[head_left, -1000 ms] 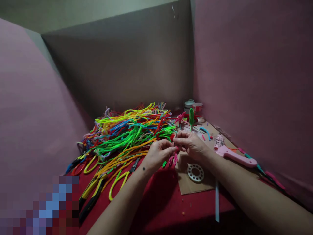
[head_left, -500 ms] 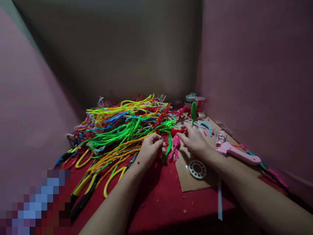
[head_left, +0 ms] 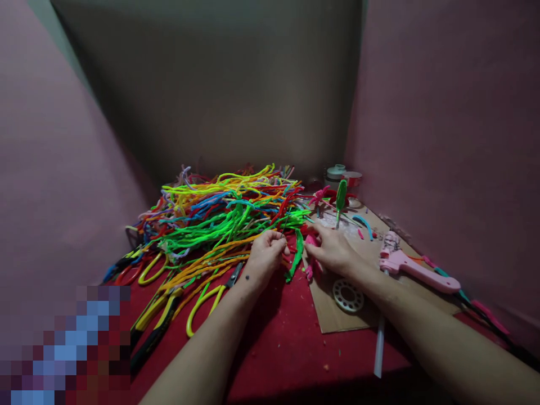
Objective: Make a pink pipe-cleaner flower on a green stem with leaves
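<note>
My left hand (head_left: 266, 254) is closed in a pinch around a thin dark wire (head_left: 286, 224), which sticks up past the fingertips. A curved green pipe-cleaner leaf (head_left: 297, 256) lies just right of those fingers. My right hand (head_left: 333, 247) has its thumb and fingers closed around a pink pipe-cleaner flower (head_left: 311, 242); the hand hides part of it, and its lower strands (head_left: 309, 274) show below the thumb. Left of both hands spreads a big heap of pipe cleaners (head_left: 219, 225) in green, orange, yellow, blue and red.
A pink glue gun (head_left: 419, 271) lies on a cardboard sheet (head_left: 350, 323), near a white ring with holes (head_left: 348, 296). Behind the right hand stands a green leaf (head_left: 341, 197). Yellow-handled scissors (head_left: 198, 312) and pliers (head_left: 158, 315) lie front left on the red cloth (head_left: 278, 354).
My right hand has moved down and left onto the pink flower and closed around it. My left hand keeps its pinch on the wire. The whole view has shifted slightly.
</note>
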`<act>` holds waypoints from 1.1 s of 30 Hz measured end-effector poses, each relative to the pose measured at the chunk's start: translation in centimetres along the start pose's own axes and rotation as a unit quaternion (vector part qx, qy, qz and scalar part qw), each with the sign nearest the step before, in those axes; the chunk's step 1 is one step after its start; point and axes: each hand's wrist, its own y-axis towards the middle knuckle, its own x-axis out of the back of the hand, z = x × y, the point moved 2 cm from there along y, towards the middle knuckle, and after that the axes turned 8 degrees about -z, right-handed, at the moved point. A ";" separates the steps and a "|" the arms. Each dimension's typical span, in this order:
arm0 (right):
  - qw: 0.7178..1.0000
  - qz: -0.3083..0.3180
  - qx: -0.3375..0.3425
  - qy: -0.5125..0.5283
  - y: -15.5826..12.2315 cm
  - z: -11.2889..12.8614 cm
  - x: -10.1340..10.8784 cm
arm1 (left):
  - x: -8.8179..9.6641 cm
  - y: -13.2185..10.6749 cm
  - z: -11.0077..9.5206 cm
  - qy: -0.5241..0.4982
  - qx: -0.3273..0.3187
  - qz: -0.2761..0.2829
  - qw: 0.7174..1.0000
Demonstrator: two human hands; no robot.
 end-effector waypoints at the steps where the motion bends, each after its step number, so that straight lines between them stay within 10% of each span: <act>1: 0.998 -0.004 -0.023 0.051 0.0 -0.2 0.2 | 0.0 -0.1 -0.1 -0.006 0.006 0.005 1.000; 8: 0.856 -0.005 -0.168 0.489 0.0 -0.1 1.4 | -1.1 -1.3 -0.4 -0.058 0.055 0.124 0.989; 16: 0.734 -0.020 -0.189 0.652 -0.4 0.9 0.8 | -2.0 -2.3 -0.5 -0.024 0.052 0.133 0.989; 27: 0.779 0.113 -0.112 0.606 -0.8 1.7 1.5 | -1.2 -2.1 -1.0 -0.008 0.054 0.089 0.995; 33: 0.752 0.091 -0.153 0.635 -0.6 1.1 1.3 | -1.1 -2.2 -0.9 0.004 0.051 0.117 0.992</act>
